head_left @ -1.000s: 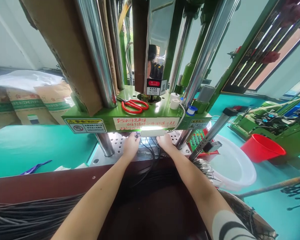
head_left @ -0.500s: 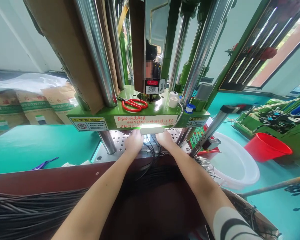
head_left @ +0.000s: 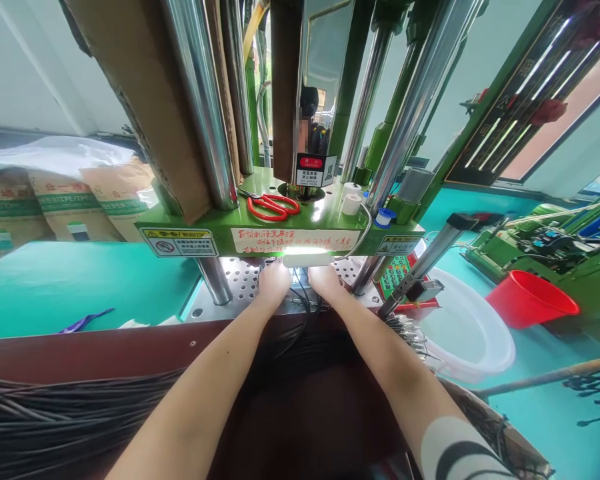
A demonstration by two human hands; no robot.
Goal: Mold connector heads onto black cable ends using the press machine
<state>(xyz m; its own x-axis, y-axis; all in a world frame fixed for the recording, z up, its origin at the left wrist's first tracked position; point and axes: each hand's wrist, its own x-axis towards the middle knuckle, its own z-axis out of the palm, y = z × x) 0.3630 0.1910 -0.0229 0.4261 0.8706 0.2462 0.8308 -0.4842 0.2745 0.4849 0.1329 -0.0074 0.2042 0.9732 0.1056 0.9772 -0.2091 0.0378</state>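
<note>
Under the green press head (head_left: 220, 238), my left hand (head_left: 274, 280) reaches in beside the lit metal mold area. Across from it, my right hand (head_left: 325, 281) reaches in on the other side. Several black cables (head_left: 305, 303) run out between the two hands and hang over the table's front edge. The fingers of both hands are hidden behind the white lamp (head_left: 307, 259) and the press head, so what they grip does not show. Around them lies a perforated metal plate (head_left: 240, 283).
Red-handled scissors (head_left: 275, 208) and white spools (head_left: 351, 203) lie on the press head. Steel columns (head_left: 213, 280) flank the hands. A bundle of black cables (head_left: 70, 420) lies at left; a white tub (head_left: 480, 333) and a red bucket (head_left: 535, 300) stand at right.
The camera view has shifted slightly. My hands have moved a little closer together under the press head, the right one shifting left. The cables still hang between them.
</note>
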